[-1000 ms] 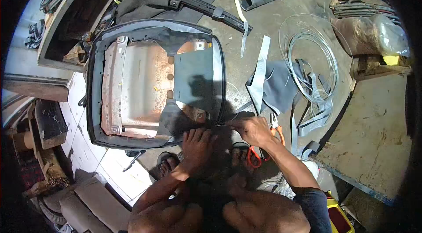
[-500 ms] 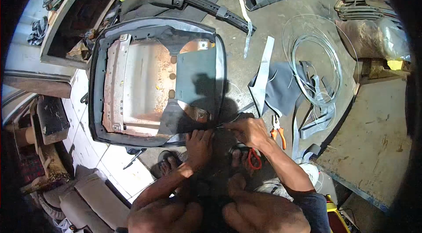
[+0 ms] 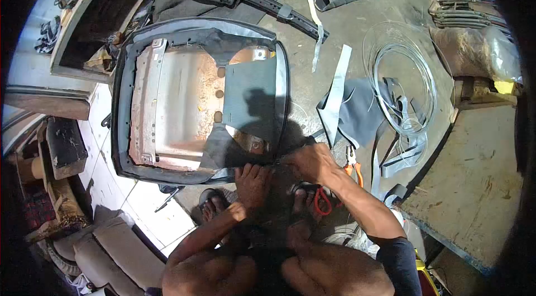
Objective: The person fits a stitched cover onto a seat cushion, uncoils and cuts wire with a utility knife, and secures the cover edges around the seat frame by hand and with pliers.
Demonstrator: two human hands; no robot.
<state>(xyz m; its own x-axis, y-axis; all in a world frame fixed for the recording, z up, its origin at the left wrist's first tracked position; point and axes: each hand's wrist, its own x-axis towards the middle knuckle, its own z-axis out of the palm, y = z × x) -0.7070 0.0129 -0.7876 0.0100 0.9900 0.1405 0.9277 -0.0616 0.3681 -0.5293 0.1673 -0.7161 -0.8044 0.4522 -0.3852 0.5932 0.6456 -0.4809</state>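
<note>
The car seat cushion [image 3: 177, 104] lies underside up on the floor [image 3: 187, 198], its metal pan [image 3: 181, 95] showing. At its near right corner, the left hand [image 3: 253, 183] presses on the cover's edge with fingers bent close together. The right hand [image 3: 312, 164] is curled at the same corner; shadow hides what it pinches, if anything. Just beside the right hand lie orange-handled pliers [image 3: 352, 166]; the coil of wire [image 3: 384, 92] lies farther right, over dark fabric scraps [image 3: 357, 114].

You seem to be in a workshop: a coil of wire [image 3: 427, 95], orange pliers [image 3: 350, 166] and cloth scraps [image 3: 357, 112] lie on the floor [image 3: 301, 87].
</note>
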